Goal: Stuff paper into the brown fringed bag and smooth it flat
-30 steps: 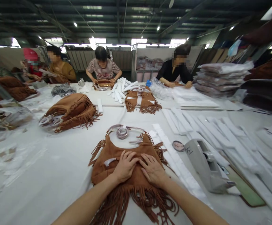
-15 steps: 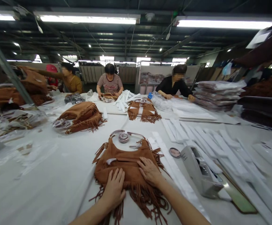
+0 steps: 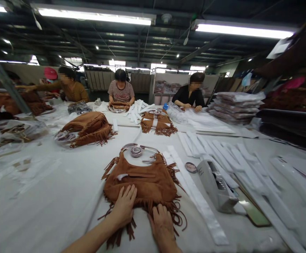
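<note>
L hand (image 3: 125, 205): palm down, fingers extended, nearly tog., resting flat on lower front panel of brown fringed shoulder bag (image 3: 147, 182); R hand (image 3: 162, 219): fingers bent at btm fringe (image 3: 147, 203), just R of L hand; cannot tell if clamped on strands; bag lies directly fwd of both hands, w/ wrapped strap coil (image 3: 136, 151) at far end; grey tape dispenser (image 3: 211, 186) fwd-R of R hand; white strip (image 3: 195, 195) btwn dispenser & bag; 2nd fringed bag (image 3: 85, 126) fwd-L of L hand, well apart.
</note>
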Tool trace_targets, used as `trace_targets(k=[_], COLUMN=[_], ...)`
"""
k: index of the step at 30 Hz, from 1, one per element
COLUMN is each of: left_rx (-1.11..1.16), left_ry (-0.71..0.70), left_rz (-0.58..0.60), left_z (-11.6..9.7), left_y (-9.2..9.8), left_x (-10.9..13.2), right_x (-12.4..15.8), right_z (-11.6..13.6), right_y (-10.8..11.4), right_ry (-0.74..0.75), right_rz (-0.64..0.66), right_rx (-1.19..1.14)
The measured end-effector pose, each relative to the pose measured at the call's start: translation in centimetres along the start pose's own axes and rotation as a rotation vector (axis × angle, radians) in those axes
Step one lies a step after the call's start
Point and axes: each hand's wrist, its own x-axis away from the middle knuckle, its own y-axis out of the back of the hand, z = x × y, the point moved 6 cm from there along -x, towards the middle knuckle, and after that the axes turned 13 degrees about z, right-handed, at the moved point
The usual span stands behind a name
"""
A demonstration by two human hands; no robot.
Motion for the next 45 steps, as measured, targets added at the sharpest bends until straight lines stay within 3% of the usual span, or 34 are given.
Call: trace_targets(k=[4, 9, 12, 16, 20, 24, 26, 30, 34, 40, 45], left_rx=[-0.03, -0.002, 0.009, 0.03, 0.05, 0.048, 0.041, -0.006, 0.007, 0.059, 0.022], left_ry=[-0.041, -0.092, -0.113, -0.139, -0.194, -0.215, -0.213, -0.168, -0.166, -0.121, -0.084], left_rz=[0.066, 0.129, 0.136, 0.094, 0.078, 0.079, 0.07, 0.01, 0.033, 0.108, 0.092], left_z=[1.0, 1.1, 0.6, 0.3, 0.8, 1.3, 1.3, 1.9, 2.8, 3.3, 3.0], left_y=[0.0, 0.8, 1.6, 3.5, 4.9, 4.7, 4.4, 4.2, 4.5, 4.6, 5.1], left_x=[-0.2, -0.2, 0.2, 0.8, 1.1, 1.1, 1.1, 1.5, 2.0, 1.3, 0.2], right_x=[0.0, 0.2, -0.7, -1.0, -0.6, -1.5, -2.5, -5.2, -7.5, -8.5, -8.7], right_z=[-2.0, -6.1, -6.8, -6.8, -5.9, -2.1, 0.4, 3.7, 3.6, 2.9, 3.1], right_y=[-0.8, 2.5, 3.6, 2.7, 3.9, 6.4, 5.7, 1.7, -0.5, 0.3, -0.7], right_ry=[0.137, 0.241, 0.252, 0.235, 0.195, 0.216, 0.243, 0.244, 0.227, 0.345, 0.366], right_rz=[-0.046, 0.021, 0.043, 0.076, 0.091, 0.035, 0.066, 0.076, 0.082, 0.098, 0.061], right_rx=[-0.006, -0.029, -0.035, 0.049, 0.052, -0.021, -0.048, -0.065, -0.098, -0.152, -0.137])
